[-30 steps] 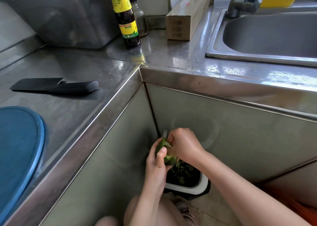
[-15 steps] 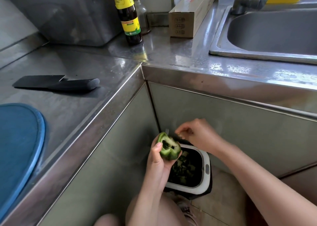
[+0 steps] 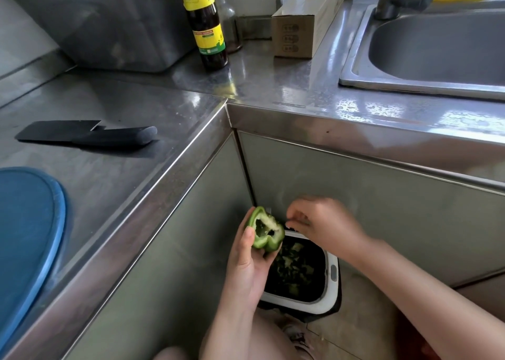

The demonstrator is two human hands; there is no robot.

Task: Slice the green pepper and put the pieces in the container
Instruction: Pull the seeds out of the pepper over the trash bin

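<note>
My left hand [image 3: 246, 264] grips a hollowed green pepper [image 3: 266, 232], cut side up, low in front of the cabinet corner. Its pale inner ribs show. My right hand [image 3: 325, 223] hovers just right of the pepper, fingertips curled together over a white-rimmed bin [image 3: 332, 286] on the floor. I see nothing clearly held between those fingertips. Green scraps lie inside the bin. A black knife [image 3: 109, 137] lies flat on the steel counter, and a blue cutting board [image 3: 27, 223] sits at the left edge.
A dark sauce bottle [image 3: 209, 32], a smaller bottle behind it and a long cardboard box [image 3: 300, 29] stand at the counter's back. A large steel tub [image 3: 109, 23] is at the back left. The sink [image 3: 437, 45] and tap are at the right.
One second ago my right hand was dug into the pepper. It has since pulled out to the right over the bin, and my left hand has turned the pepper's open side up.
</note>
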